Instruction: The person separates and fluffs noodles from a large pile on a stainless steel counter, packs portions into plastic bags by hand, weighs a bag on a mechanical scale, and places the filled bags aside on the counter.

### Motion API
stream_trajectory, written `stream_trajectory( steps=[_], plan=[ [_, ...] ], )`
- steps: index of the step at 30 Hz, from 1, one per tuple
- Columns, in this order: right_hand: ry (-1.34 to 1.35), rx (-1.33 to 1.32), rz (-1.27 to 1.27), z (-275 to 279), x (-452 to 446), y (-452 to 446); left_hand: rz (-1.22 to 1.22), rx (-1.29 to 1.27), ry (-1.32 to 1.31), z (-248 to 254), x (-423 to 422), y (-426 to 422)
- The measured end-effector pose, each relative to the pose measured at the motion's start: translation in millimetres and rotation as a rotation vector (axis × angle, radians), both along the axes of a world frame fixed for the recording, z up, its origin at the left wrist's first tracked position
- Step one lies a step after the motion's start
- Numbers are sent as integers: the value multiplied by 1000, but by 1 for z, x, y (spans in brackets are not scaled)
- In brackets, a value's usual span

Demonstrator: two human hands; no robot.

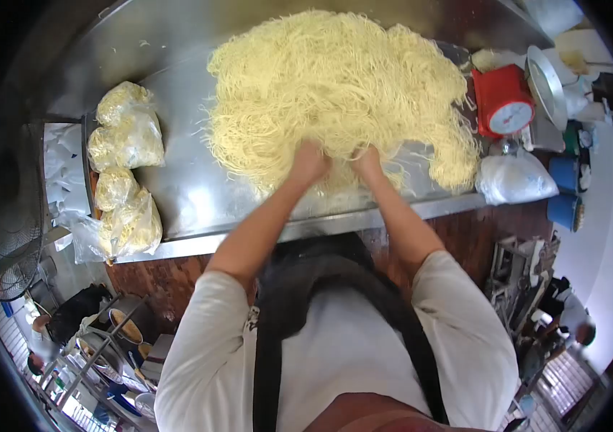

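A wide heap of pale yellow noodles (pixel 335 79) is spread over a metal worktable (pixel 184 194). My left hand (pixel 310 163) is closed at the near edge of the heap, its fingers sunk among the strands. Just to its right, my right hand (pixel 368 164) is also closed in the noodles, slightly blurred. Loose strands hang and lie between and below both hands. The fingertips are hidden, so how many noodles each hand holds cannot be made out.
Several clear plastic bags of noodles (pixel 130 137) stand on the table's left side. At right are a red dial scale (pixel 504 101) with a metal pan (pixel 546 88) and a stuffed plastic bag (pixel 515 178). Other people are at lower left and lower right.
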State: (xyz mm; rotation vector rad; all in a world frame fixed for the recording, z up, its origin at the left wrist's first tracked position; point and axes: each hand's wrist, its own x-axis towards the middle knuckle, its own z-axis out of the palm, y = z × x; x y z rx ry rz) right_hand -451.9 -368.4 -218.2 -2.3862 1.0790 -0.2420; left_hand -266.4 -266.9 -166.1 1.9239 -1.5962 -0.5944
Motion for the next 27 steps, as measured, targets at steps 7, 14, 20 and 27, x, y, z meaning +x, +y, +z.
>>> stream_trajectory(
  steps=[7, 14, 20, 27],
  plan=[
    [-441, -199, -168, 209, 22, 8, 132, -650, 212, 224, 79, -36],
    [-118, 105, -454, 53, -22, 11, -159, -860, 431, 325, 89, -59],
    [-376, 68, -317, 241, 19, 8, -14, 152, 156, 277, 115, -76],
    [-370, 27, -417, -12, -30, 17, 69, -163, -516, 74, 5, -28]
  ],
)
